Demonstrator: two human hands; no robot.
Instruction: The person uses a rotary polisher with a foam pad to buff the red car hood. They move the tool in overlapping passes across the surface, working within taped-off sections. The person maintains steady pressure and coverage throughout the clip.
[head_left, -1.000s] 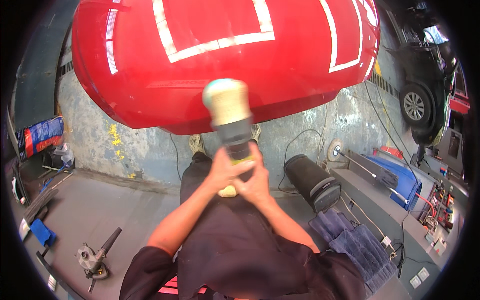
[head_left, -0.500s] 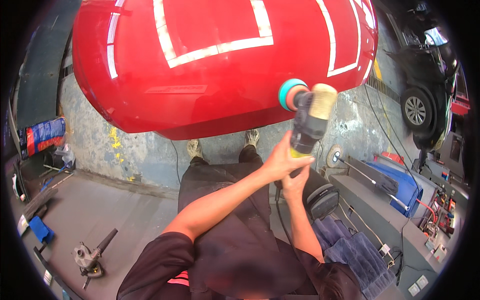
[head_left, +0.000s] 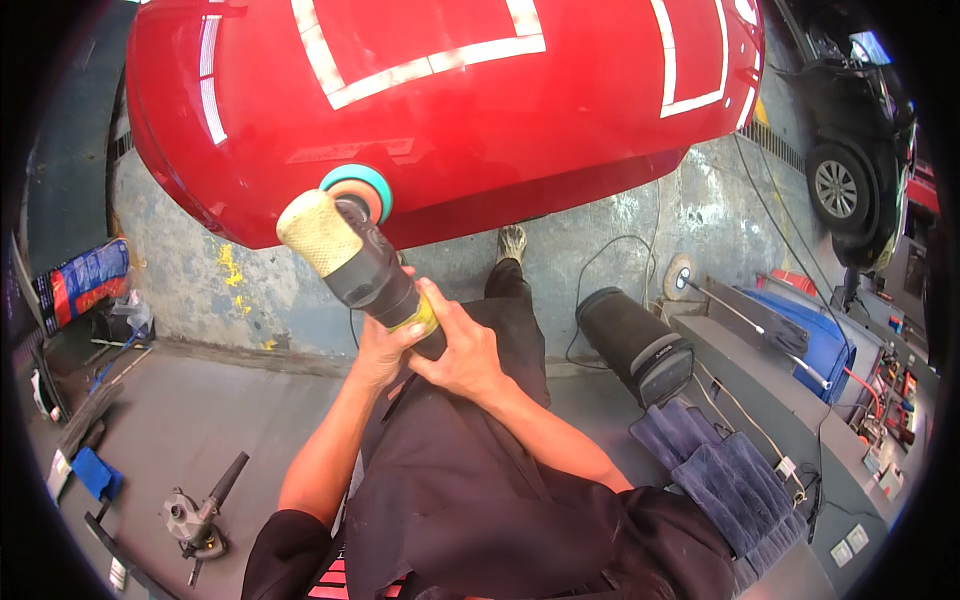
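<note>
Both of my hands grip a power polisher, black and yellow with a pale cover over its head. My left hand is closed around the rear of its body, and my right hand is wrapped over the handle from the other side. Its teal-edged foam pad is at the lower left part of a glossy red car panel, seemingly touching it; the polisher's head hides part of the pad. Bright light strips reflect in the paint.
A black cylindrical speaker stands right of my legs, beside dark towels draped on a grey ledge. Cables cross the floor. A leaf blower lies at lower left. Another dark car stands at far right.
The polisher has swept left across the lower part of the red panel, carried by both hands. My body and view have shifted, uncovering more of the speaker.
</note>
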